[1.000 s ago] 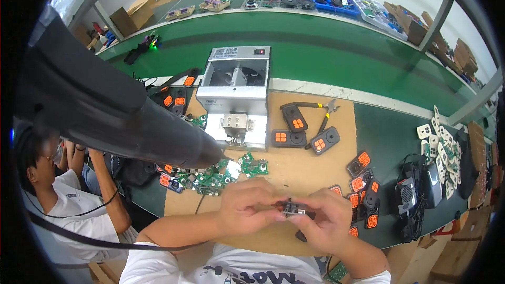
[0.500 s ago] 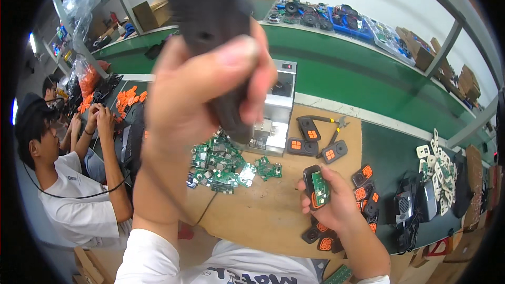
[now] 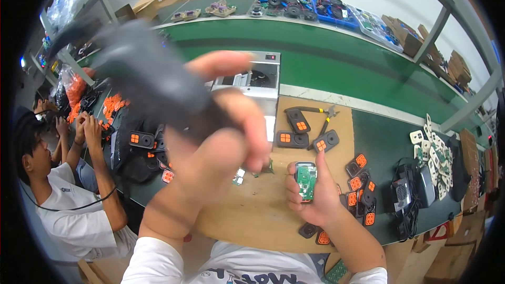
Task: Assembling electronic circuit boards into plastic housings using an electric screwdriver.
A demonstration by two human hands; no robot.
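Observation:
My left hand (image 3: pixel 202 165) is raised close in front of the view, its fingers wrapped around a black hand tool (image 3: pixel 152 68). Motion blurs the tool, so its exact kind is unclear. Lower on the right, over the brown work mat, my right hand (image 3: pixel 327 200) grips a small dark casing with a green circuit board (image 3: pixel 305 181) lying in it. The thumb points up along the casing's side. Just beyond lie black casings with orange buttons (image 3: pixel 300 123). More such casings (image 3: pixel 361 200) are heaped to the right of my right hand.
Yellow-and-black cutting pliers (image 3: pixel 327 115) lie beside the casings. A metal machine (image 3: pixel 265 87) stands at the back, partly covered by my left hand. Black adapters (image 3: pixel 405 200) and white plates (image 3: pixel 434 152) are at right. A co-worker (image 3: pixel 68 194) works at left.
The black tool has swung left and tilted, with my left hand still around it. My right hand has turned the casing so the board faces me flatter. The view has shifted slightly.

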